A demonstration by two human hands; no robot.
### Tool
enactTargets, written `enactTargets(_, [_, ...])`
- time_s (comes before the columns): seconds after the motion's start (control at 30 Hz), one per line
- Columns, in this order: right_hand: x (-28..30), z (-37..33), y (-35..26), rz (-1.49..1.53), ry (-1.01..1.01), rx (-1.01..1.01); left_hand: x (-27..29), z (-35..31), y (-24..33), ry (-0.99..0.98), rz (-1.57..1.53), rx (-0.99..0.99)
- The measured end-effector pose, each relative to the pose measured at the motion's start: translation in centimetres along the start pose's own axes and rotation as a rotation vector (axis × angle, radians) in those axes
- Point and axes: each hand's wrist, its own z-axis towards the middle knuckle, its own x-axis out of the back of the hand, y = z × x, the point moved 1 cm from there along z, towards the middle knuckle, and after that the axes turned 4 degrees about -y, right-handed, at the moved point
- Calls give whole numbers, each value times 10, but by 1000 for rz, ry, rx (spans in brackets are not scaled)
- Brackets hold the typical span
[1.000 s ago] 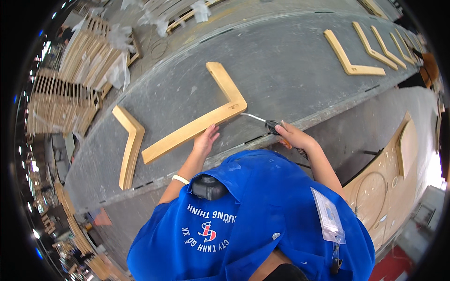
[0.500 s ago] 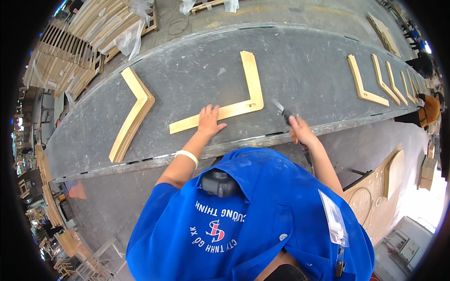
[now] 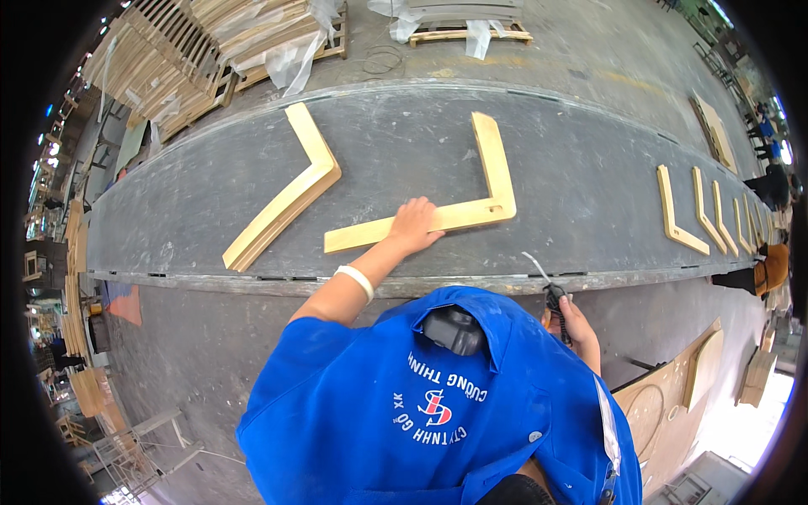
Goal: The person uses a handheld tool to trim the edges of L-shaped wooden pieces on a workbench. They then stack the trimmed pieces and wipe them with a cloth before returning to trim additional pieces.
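Observation:
An L-shaped pale wooden piece (image 3: 467,216) lies flat on a long dark grey worktable (image 3: 581,189), with a small slot near its corner. My left hand (image 3: 414,225) is closed across its longer arm, fingers at the far edge and thumb at the near edge. Held in my right hand (image 3: 576,324), by the table's near edge, is what looks like an air blow gun (image 3: 555,296); it has a black body and a thin bent metal tip. The tip is apart from the wood. Left of this piece lies a thicker angled wooden piece (image 3: 295,192), seemingly several stacked together.
Several similar L-shaped pieces (image 3: 670,215) stretch along the table's right end, near a person in orange (image 3: 770,271). Stacked timber (image 3: 160,71) stands beyond the far edge at left. A wooden board (image 3: 665,404) is below the table at right.
My right hand has drawn the blow gun back from beside the wooden corner to the table's near edge. My left hand stays on the same arm of the piece. The whole view has shifted.

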Motion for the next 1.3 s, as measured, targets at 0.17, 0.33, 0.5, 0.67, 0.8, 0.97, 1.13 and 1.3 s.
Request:
enactTargets(0.17, [-16,7,8,48,127,-61,65,-62,-81,383,161,123])
enactTargets(0.33, [-34,24,6,-67,-4,-12,127,-124,-182,440,273,303])
enactTargets(0.5, [-45,27,-13,-164,17,-85,155,-151,-241,326,287,466])
enactTargets(0.67, [-51,21,-36,-191,15,-93,144,-157,-273,234,264,481])
enactTargets(0.8, [-51,15,-40,-182,48,-73,125,-164,-292,215,220,549])
enactTargets(0.97, [-50,4,-29,-160,66,-84,115,-167,-295,168,173,649])
enactTargets(1.13, [-49,1,-21,-174,109,-79,113,-134,-279,87,170,788])
enactTargets(1.3, [-47,7,-22,-187,60,-56,103,-75,-283,19,160,737])
